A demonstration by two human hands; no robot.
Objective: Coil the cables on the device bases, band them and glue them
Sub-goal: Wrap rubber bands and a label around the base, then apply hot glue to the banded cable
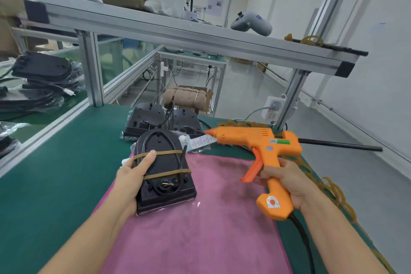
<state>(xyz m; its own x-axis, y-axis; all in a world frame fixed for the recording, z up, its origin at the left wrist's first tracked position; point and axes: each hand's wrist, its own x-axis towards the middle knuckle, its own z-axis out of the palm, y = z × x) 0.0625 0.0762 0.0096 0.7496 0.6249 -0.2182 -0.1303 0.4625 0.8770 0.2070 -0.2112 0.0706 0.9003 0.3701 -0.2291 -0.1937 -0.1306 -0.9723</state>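
My left hand (pixel 131 179) grips the black device base (pixel 165 173) by its left edge, thumb laid over the top, fingers curled underneath. The base rests tilted on the pink cloth (pixel 200 229) that covers the green counter (pixel 55 173). It is a flat black plastic shell, rounded at the far end and squared at the near end, underside up. A black cable (pixel 151 147) runs round it in a long oval coil, held down by two tan rubber bands (pixel 169 152) stretched across, one near the middle, one nearer me. Thin coloured wires (pixel 166 183) show in a recess at the near end.

My right hand (pixel 287 182) wraps the grip of the orange glue gun (pixel 260 151), fingers round the handle beside the trigger. Its nozzle points left, above the counter, well apart from the base. Two more black bases (pixel 164 120) lie beyond on the counter, and loose rubber bands (pixel 333 191) trail along its right edge.
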